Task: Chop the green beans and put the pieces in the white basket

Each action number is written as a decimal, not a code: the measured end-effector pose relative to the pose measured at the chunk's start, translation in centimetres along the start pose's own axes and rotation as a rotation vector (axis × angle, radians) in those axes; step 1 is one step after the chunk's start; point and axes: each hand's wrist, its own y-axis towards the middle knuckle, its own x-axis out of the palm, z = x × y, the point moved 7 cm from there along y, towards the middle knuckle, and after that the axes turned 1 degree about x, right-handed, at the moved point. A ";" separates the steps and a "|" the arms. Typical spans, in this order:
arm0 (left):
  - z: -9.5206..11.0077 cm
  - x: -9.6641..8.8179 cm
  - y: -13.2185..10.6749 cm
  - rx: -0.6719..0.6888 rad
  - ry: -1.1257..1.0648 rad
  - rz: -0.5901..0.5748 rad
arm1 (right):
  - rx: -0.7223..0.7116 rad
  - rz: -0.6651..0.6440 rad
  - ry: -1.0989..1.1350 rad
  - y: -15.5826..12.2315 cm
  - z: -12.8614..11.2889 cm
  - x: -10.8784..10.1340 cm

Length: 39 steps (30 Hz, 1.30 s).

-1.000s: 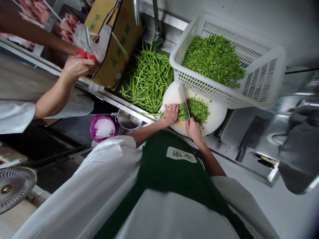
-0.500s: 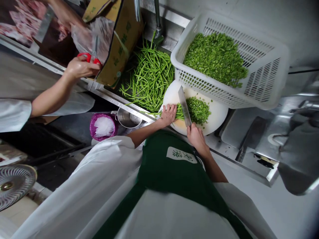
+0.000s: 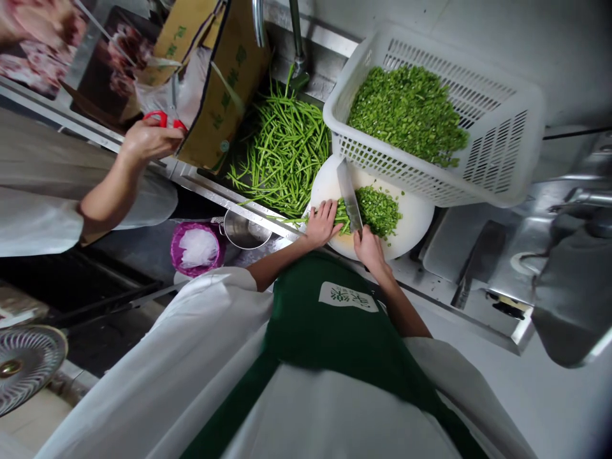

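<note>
L hand (image 3: 321, 223) pins stems (image 3: 342, 220), R hand (image 3: 370, 248) grips knife (image 3: 349, 194); lots of cut greens (image 3: 406, 115) in basket (image 3: 530, 146), big uncut pile (image 3: 284, 153) left nr tap (image 3: 299, 67).

One held knife (image 3: 350, 194) — one board (image 3: 415, 220) — one basket (image 3: 406, 168)

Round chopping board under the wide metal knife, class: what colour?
The round board is white; see the head view.

The right grip (image 3: 369, 248) covers the knife's (image 3: 350, 196) handle; the basket (image 3: 425, 180) hides part of the cutting board (image 3: 414, 223); the left edge crops the fan (image 3: 33, 366); small lettering on the apron (image 3: 320, 328) blurs.
</note>
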 end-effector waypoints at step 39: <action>1.2 -3.1 2.3 0.078 -0.129 0.116 | 0.114 0.004 0.059 -2.6 2.2 -0.3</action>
